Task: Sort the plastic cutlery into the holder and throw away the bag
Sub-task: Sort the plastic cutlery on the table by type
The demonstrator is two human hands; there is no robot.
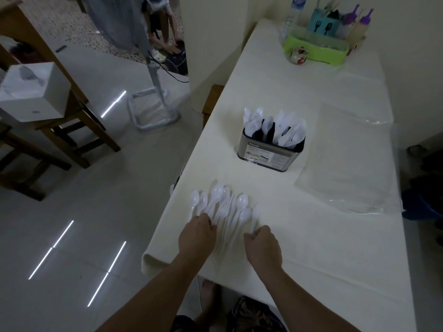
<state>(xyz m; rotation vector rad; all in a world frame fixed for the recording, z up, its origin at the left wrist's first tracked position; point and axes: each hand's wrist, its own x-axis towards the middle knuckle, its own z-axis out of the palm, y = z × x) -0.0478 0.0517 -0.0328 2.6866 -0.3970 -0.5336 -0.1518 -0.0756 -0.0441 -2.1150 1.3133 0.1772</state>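
1. While the holder (272, 149) at mid-worktop already stands part filled with white pieces, a loose fan of plastic cutlery (225, 209) lies near the front edge of the worktop (311, 248), so sorting looks to be the step in hand.
2. Left hand (197, 238) curls its fingers onto handles at the left of the fan; whether it truly grips one I cannot tell.
3. Right hand (262, 245) pinches a spoon handle at the right of the fan.
4. Next move, I judge: lift by kind and carry far to the matching compartment.
5. Clear bag (347, 164) lies flat to the right, not yet thrown away.
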